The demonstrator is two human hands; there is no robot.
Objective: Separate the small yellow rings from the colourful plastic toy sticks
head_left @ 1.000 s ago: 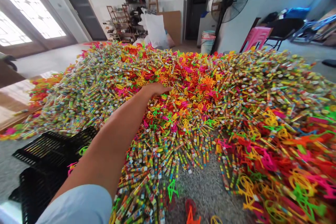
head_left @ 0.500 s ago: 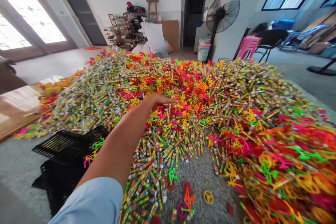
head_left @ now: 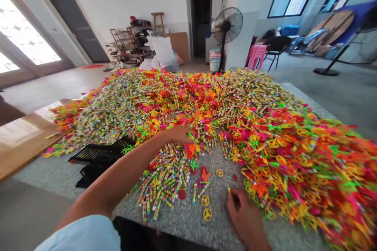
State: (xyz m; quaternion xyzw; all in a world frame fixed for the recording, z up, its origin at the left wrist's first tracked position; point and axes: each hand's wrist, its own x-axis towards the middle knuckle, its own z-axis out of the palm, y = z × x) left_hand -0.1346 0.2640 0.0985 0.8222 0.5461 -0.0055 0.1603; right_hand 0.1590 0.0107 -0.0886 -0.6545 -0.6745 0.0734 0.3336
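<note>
A wide heap of thin printed tubes [head_left: 103,117] and bright plastic pieces covers the grey speckled tabletop [head_left: 218,227]. My left hand [head_left: 179,134] is stretched over the heap's near middle, fingers bent down and closed around blurred orange plastic pieces [head_left: 193,150]. Down at the right front, my right hand [head_left: 246,215] is closed in a pinch, and a small yellow piece [head_left: 229,191] pokes from the fingertips; its kind cannot be made out. Between the hands lie yellow wheel-shaped rings [head_left: 207,214], a red disc [head_left: 182,193] and loose tubes.
Black plastic baskets [head_left: 97,157] lie left of my forearm. A deep bank of coloured plastic pieces [head_left: 318,164] spreads along the right. A wooden board [head_left: 26,141] adjoins the left edge. Behind stand a fan [head_left: 226,27], pink stools [head_left: 255,57] and a shoe rack [head_left: 125,47].
My left hand has drawn back from deeper in the heap toward me. My right hand has come into view at the lower right. The camera view has shifted, showing more of the table's front.
</note>
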